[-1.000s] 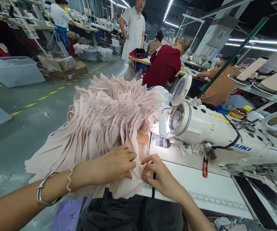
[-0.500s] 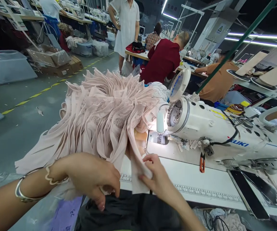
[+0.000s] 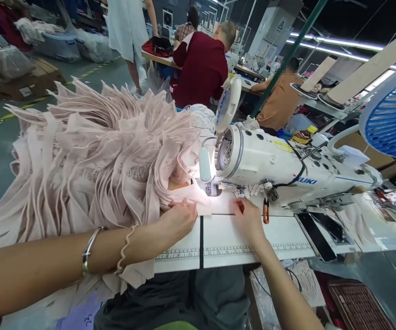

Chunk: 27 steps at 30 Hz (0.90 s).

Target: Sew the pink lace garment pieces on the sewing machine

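The big pile of pink cloth [image 3: 81,151] sits left of the sewing machine [image 3: 256,156], and its left side is cut off. Bright light makes the needle area [image 3: 213,189] hard to see. The left hand [image 3: 183,217] is curled tight on a pink piece [image 3: 203,205], some fingertips hidden. The right hand's [image 3: 249,220] fingers bend close together; I can't tell if they hold anything.
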Available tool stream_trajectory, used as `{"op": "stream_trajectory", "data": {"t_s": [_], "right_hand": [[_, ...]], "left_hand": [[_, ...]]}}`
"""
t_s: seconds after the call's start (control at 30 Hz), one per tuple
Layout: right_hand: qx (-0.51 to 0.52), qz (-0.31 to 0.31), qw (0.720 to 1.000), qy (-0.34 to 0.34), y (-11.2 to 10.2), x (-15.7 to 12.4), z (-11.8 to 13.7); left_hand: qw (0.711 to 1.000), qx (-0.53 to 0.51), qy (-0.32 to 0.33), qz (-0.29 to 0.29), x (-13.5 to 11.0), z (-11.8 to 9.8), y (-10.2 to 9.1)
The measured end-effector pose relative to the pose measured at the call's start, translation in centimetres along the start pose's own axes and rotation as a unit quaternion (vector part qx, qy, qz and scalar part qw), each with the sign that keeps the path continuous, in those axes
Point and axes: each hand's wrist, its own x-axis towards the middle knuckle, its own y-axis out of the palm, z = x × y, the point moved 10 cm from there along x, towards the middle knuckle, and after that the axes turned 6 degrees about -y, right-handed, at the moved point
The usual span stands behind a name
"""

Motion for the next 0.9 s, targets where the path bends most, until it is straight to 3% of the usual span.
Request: {"op": "stream_trajectory", "data": {"t_s": [0.1, 0.2, 0.33, 0.47, 0.67, 0.8, 0.9], "right_hand": [[-0.144, -0.052, 0.981, -0.121, -1.8, 0.4, 0.6], [-0.214, -0.032, 0.961, -0.174, -1.1, 0.1, 0.5], [-0.219, -0.024, 0.96, -0.172, -0.6, -1.0, 0.5], [-0.17, 0.005, 0.963, -0.211, 1.0, -1.9, 2.8], [-0.224, 0.027, 0.921, -0.318, 3.5, -2.6, 6.0], [-0.242, 0.015, 0.902, -0.356, 4.1, -2.7, 5.8], [-0.24, 0.004, 0.897, -0.371, 4.3, -2.8, 5.6]], "left_hand": [[0.998, -0.031, 0.053, -0.027, 1.4, -0.1, -1.5], [0.99, -0.096, 0.077, -0.062, 2.9, 0.6, -2.5], [0.983, -0.18, 0.032, -0.028, 4.1, 2.7, -1.4], [0.967, -0.252, -0.036, -0.004, 4.2, 4.4, -0.2], [0.981, -0.181, 0.001, -0.072, 3.7, 3.4, -1.2], [0.987, -0.073, 0.066, -0.126, 3.1, 2.7, -2.3], [0.985, -0.055, 0.096, -0.134, 2.2, 2.3, -2.9]]}}
